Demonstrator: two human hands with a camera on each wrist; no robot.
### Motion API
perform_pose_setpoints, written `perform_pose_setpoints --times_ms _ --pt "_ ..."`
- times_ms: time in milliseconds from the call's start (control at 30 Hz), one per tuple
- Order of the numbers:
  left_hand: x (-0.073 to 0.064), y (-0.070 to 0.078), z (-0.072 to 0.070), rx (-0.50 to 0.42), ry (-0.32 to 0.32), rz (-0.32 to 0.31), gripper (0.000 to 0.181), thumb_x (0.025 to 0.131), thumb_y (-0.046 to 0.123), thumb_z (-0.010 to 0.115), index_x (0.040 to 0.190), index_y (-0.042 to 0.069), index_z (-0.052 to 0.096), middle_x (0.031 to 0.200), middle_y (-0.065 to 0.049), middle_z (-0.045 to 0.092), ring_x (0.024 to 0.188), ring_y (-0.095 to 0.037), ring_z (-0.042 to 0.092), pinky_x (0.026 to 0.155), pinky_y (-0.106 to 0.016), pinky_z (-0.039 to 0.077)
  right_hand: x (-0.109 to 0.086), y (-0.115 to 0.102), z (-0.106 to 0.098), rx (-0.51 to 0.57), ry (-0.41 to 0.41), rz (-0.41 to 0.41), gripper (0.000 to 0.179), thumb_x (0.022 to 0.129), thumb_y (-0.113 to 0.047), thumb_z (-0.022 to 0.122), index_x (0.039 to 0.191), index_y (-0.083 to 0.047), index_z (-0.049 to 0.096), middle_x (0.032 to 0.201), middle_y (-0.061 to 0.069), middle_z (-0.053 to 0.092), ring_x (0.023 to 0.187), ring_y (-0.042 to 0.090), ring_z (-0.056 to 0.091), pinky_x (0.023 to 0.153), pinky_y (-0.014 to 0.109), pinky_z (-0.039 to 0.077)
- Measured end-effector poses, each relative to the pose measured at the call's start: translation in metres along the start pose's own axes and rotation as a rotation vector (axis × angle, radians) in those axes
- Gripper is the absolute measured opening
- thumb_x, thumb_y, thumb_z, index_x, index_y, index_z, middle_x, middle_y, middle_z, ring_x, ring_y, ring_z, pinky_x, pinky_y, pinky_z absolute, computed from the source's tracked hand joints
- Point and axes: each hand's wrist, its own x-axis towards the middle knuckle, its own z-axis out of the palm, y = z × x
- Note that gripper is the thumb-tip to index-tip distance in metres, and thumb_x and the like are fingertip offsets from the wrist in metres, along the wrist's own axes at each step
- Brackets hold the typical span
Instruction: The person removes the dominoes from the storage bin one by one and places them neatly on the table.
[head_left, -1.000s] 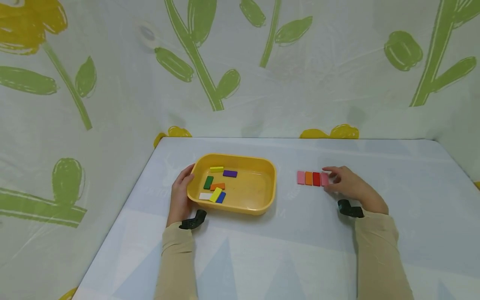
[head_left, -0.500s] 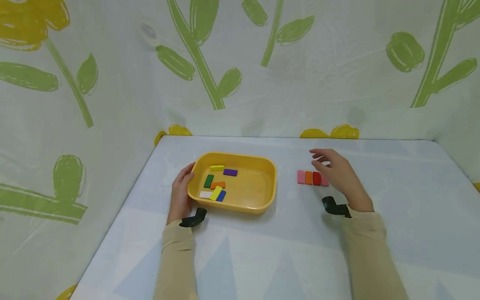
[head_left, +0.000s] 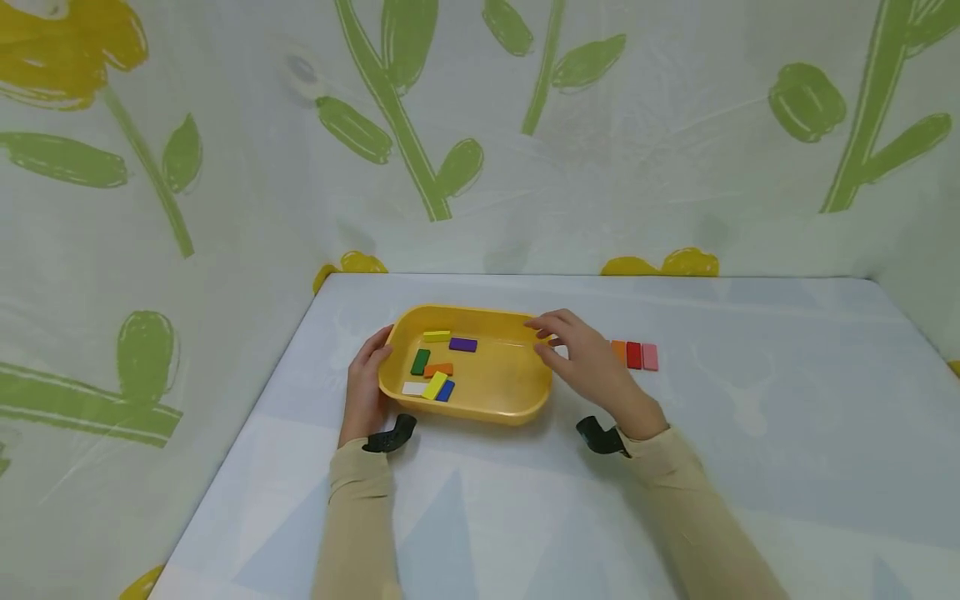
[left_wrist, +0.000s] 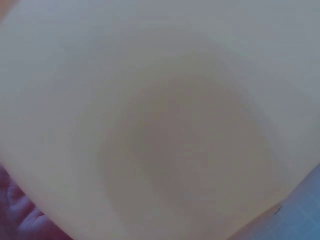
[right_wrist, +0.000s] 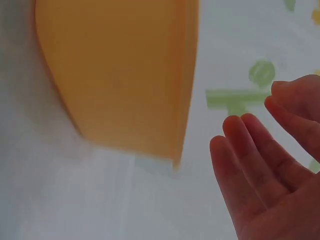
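Observation:
My left hand (head_left: 363, 387) grips the left end of a yellow plastic tray (head_left: 506, 375), thumb at the rim. Inside lie small flat rectangular blocks: a purple block (head_left: 462, 344), a green block (head_left: 420, 362), an orange block (head_left: 438, 369), a white block (head_left: 414, 389), a blue block (head_left: 446, 391) and two yellow ones. Over the tray's right rim hovers my right hand (head_left: 592, 367), fingers loosely bent and holding nothing. In the right wrist view its fingers (right_wrist: 262, 155) stand apart from the tray's side (right_wrist: 115, 75). A pale blur fills the left wrist view.
Right of my right hand, an orange block (head_left: 618, 352), a red block (head_left: 633, 356) and a pink block (head_left: 650, 357) lie in a row on the pale table (head_left: 480, 500). The hand hides the row's left end. Leaf-patterned cloth walls (head_left: 660, 167) stand behind and to the left.
My right hand has let go of the right-hand pink block, lifted, and moved left to the tray's right rim. The left hand keeps its grip on the tray.

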Motion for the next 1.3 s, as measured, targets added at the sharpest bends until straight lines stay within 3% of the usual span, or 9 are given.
perform_pose_setpoints --times_ms 233,367,533,700,900,1067,1300 --pt "0.004 -0.001 -0.002 -0.038 0.008 0.013 0.036 0.089 0.034 0.051 0.125 0.026 0.050 0.131 0.009 0.042 0.117 -0.012 0.042 0.094 -0.024 0.039 0.009 -0.028 0.031 0.004 -0.125 -0.024 0.034 0.086 -0.023 0.058 0.120 -0.019 0.054 0.120 -0.004 0.049 0.099 0.018 0.054 0.083 0.033 0.048" --pt "0.004 -0.001 -0.003 -0.039 0.009 0.019 0.036 0.090 0.033 0.050 0.125 0.026 0.050 0.132 0.008 0.041 0.117 -0.013 0.042 0.094 -0.025 0.039 0.015 -0.036 0.044 -0.043 -0.149 -0.047 0.033 0.086 -0.024 0.058 0.118 -0.019 0.056 0.120 -0.003 0.051 0.105 0.015 0.050 0.087 0.030 0.045" --pt "0.005 0.001 -0.003 -0.045 0.001 0.019 0.036 0.090 0.032 0.049 0.126 0.025 0.050 0.132 0.007 0.041 0.117 -0.014 0.042 0.094 -0.026 0.039 0.024 -0.046 0.056 -0.058 -0.170 -0.017 0.034 0.087 -0.028 0.056 0.120 -0.021 0.056 0.123 -0.002 0.049 0.106 0.015 0.050 0.086 0.030 0.045" --pt "0.005 0.001 -0.002 -0.056 0.004 0.007 0.036 0.090 0.031 0.050 0.126 0.024 0.050 0.132 0.006 0.042 0.117 -0.015 0.043 0.094 -0.027 0.039 0.034 -0.056 0.067 0.016 -0.196 0.014 0.035 0.088 -0.032 0.054 0.121 -0.022 0.055 0.124 -0.002 0.047 0.105 0.016 0.051 0.085 0.030 0.045" --pt "0.006 -0.003 0.000 -0.060 -0.003 0.005 0.036 0.090 0.031 0.050 0.125 0.023 0.051 0.131 0.006 0.042 0.116 -0.015 0.043 0.095 -0.028 0.039 0.042 -0.057 0.082 0.109 -0.203 0.032 0.032 0.089 -0.027 0.053 0.120 -0.019 0.056 0.120 0.002 0.049 0.101 0.018 0.053 0.084 0.030 0.046" --pt "0.005 -0.006 0.003 -0.038 -0.008 0.003 0.035 0.090 0.033 0.050 0.124 0.025 0.051 0.131 0.007 0.043 0.116 -0.014 0.043 0.095 -0.028 0.038 0.042 -0.051 0.093 0.081 -0.232 0.066 0.028 0.090 -0.022 0.052 0.117 -0.016 0.058 0.118 0.001 0.049 0.097 0.017 0.052 0.085 0.031 0.045" --pt "0.002 -0.001 -0.003 0.006 -0.002 0.031 0.036 0.090 0.034 0.049 0.125 0.025 0.051 0.131 0.007 0.043 0.118 -0.013 0.041 0.098 -0.030 0.035 0.042 -0.051 0.101 0.005 -0.297 0.062 0.026 0.091 -0.020 0.051 0.115 -0.019 0.061 0.123 -0.001 0.049 0.118 0.016 0.041 0.099 0.035 0.034"
